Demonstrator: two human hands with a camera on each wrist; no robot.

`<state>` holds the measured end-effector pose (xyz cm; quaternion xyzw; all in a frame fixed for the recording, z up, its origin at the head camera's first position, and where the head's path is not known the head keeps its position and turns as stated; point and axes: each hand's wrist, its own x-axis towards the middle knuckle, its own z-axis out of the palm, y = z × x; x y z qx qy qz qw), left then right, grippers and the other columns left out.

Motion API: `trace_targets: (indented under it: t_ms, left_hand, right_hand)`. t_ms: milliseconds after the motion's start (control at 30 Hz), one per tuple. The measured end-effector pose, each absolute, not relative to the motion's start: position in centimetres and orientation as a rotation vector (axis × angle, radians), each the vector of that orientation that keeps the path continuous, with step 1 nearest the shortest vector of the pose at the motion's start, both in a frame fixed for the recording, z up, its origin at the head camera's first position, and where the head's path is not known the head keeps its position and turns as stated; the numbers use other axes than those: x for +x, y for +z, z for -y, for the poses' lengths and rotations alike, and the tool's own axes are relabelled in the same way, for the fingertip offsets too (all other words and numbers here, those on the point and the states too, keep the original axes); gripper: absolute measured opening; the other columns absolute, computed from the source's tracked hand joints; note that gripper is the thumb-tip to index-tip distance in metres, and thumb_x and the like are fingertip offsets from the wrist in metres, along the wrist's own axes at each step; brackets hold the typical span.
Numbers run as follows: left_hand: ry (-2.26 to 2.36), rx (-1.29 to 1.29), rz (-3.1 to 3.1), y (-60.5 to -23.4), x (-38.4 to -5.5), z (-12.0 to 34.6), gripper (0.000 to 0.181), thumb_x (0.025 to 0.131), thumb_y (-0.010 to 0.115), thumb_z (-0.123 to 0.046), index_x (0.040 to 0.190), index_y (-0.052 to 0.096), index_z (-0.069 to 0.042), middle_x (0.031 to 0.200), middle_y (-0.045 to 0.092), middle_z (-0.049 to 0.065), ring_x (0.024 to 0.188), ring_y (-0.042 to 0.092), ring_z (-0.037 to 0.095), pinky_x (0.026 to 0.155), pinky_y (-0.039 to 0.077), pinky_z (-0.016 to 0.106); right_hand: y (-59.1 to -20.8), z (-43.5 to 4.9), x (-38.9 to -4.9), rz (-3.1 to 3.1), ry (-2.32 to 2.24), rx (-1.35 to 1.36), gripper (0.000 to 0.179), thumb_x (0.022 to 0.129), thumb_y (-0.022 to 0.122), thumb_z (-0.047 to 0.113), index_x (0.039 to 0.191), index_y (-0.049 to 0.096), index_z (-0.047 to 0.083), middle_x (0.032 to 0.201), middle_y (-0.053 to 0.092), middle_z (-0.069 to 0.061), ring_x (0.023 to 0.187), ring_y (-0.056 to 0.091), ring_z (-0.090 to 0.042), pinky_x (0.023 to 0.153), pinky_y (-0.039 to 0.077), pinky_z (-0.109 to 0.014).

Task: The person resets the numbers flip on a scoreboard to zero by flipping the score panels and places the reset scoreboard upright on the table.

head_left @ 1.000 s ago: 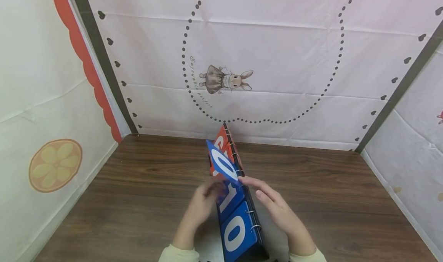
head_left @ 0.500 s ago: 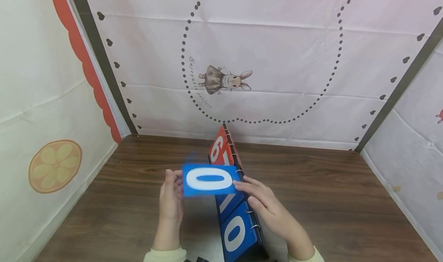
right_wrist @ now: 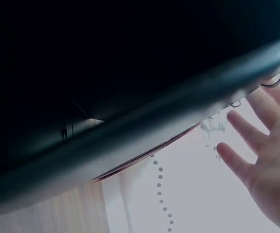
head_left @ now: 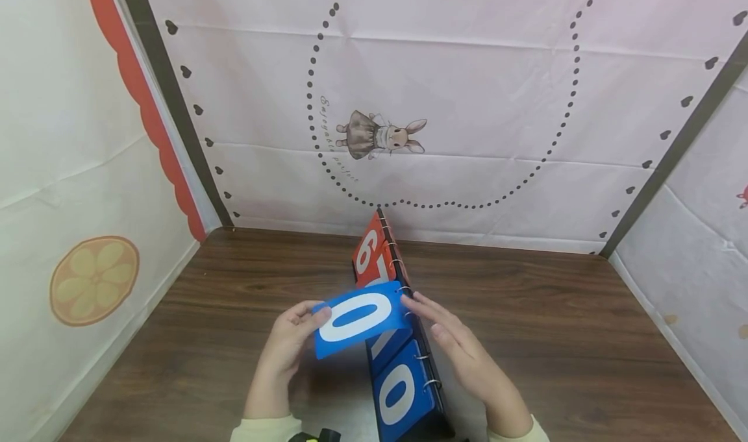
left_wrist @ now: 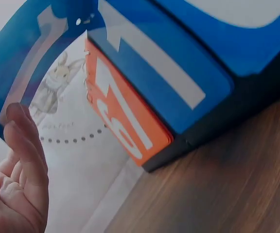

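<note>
A tabletop flip scoreboard (head_left: 403, 390) stands lengthwise in the middle, its number cards hung on metal rings. My left hand (head_left: 286, 341) pinches the free edge of a blue number card (head_left: 356, 317) showing a white 0, lifted out to the left and slightly bowed. In the left wrist view, a 1 shows on the lifted card's underside, and another blue card (left_wrist: 154, 63) with a 1 lies below it. My right hand (head_left: 467, 357) has its fingers extended, fingertips at the ringed top edge beside the lifted card. The right wrist view shows the scoreboard's dark back (right_wrist: 130, 121) and these fingers.
Red cards (head_left: 371, 254) with a 6 and a partly covered digit sit at the scoreboard's far end. Nearest me is another blue 0 card (head_left: 397, 393). The brown wooden table (head_left: 263, 286) meets a printed cloth wall (head_left: 467, 104) behind.
The blue 0 card has been lifted and swung out to the left. My left hand moved left and now pinches its free edge. My right hand stays nearly in place.
</note>
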<state>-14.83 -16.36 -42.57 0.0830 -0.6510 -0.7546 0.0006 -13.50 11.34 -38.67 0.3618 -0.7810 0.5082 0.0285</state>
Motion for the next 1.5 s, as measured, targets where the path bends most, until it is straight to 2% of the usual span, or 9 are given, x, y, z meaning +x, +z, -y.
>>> trace_targets:
  t_ms: [167,267,500,667,833,1167,1367,1500]
  left_hand:
    - [-2.330,0.254,2.121,-43.0,-14.9,16.8,0.034,0.084,0.069,-0.016,0.108,0.059,0.007,0.090,0.068,0.014,0.076,0.066,0.024,0.069,0.054,0.034]
    - [-2.341,0.259,2.117,-43.2,-15.0,16.9,0.034,0.083,0.070,-0.015,0.107,0.060,0.007,0.089,0.068,0.014,0.075,0.067,0.025,0.067,0.054,0.034]
    - [-2.300,0.310,2.188,-43.6,-15.2,16.7,0.037,0.080,0.074,-0.020,0.106,0.062,0.003,0.086,0.068,0.014,0.070,0.066,0.025,0.060,0.053,0.031]
    - [-2.219,0.330,2.286,-43.9,-15.3,16.4,0.040,0.078,0.076,-0.024,0.107,0.062,0.000,0.084,0.068,0.013,0.066,0.063,0.024,0.052,0.049,0.027]
    - [-2.083,0.335,2.422,-44.6,-15.5,16.0,0.046,0.076,0.076,-0.032,0.108,0.061,-0.003,0.085,0.067,0.010,0.063,0.061,0.022,0.055,0.050,0.028]
    - [-1.892,0.209,2.644,-46.8,-16.2,13.2,0.055,0.079,0.072,-0.036,0.119,0.054,-0.004,0.086,0.060,0.009,0.059,0.058,0.018,0.055,0.053,0.030]
    - [-1.861,0.236,2.656,-47.1,-16.3,12.1,0.055,0.081,0.071,-0.034,0.124,0.049,-0.008,0.084,0.058,0.009,0.058,0.056,0.019,0.054,0.052,0.028]
    - [-1.848,0.247,2.689,-47.0,-16.3,11.8,0.056,0.082,0.070,-0.035,0.125,0.048,-0.008,0.081,0.058,0.008,0.057,0.056,0.019,0.054,0.051,0.028]
  right_hand:
    - [-38.6,-11.8,-13.9,2.319,1.664,1.132,0.046,0.098,0.027,-0.001,0.143,0.033,0.007,0.147,0.033,-0.008,0.135,0.028,-0.019,0.107,0.025,-0.036]
    - [-38.8,-11.9,-14.1,2.341,1.662,1.102,0.044,0.098,0.032,0.001,0.142,0.036,0.007,0.146,0.035,-0.007,0.134,0.030,-0.019,0.104,0.026,-0.027]
    - [-39.1,-11.9,-14.1,2.403,1.603,1.064,0.038,0.099,0.038,0.006,0.135,0.047,0.012,0.141,0.042,0.000,0.130,0.037,-0.020,0.099,0.036,-0.040]
    - [-39.1,-11.8,-14.0,2.425,1.591,1.041,0.039,0.098,0.039,0.005,0.135,0.048,0.013,0.140,0.044,0.001,0.129,0.039,-0.018,0.097,0.038,-0.042]
    - [-39.1,-11.8,-14.1,2.444,1.573,1.030,0.039,0.098,0.040,0.004,0.135,0.049,0.013,0.140,0.044,0.001,0.128,0.040,-0.018,0.096,0.039,-0.043]
    - [-39.1,-11.8,-14.2,2.449,1.576,1.056,0.039,0.098,0.041,0.008,0.136,0.047,0.015,0.141,0.043,0.001,0.129,0.039,-0.019,0.098,0.037,-0.041]
    - [-39.3,-11.7,-14.4,2.493,1.584,1.071,0.040,0.099,0.040,0.012,0.138,0.044,0.017,0.144,0.037,0.004,0.133,0.033,-0.019,0.098,0.032,-0.055]
    - [-39.5,-11.6,-14.3,2.510,1.577,1.089,0.040,0.099,0.040,0.014,0.138,0.043,0.019,0.144,0.037,0.005,0.133,0.032,-0.019,0.098,0.030,-0.059]
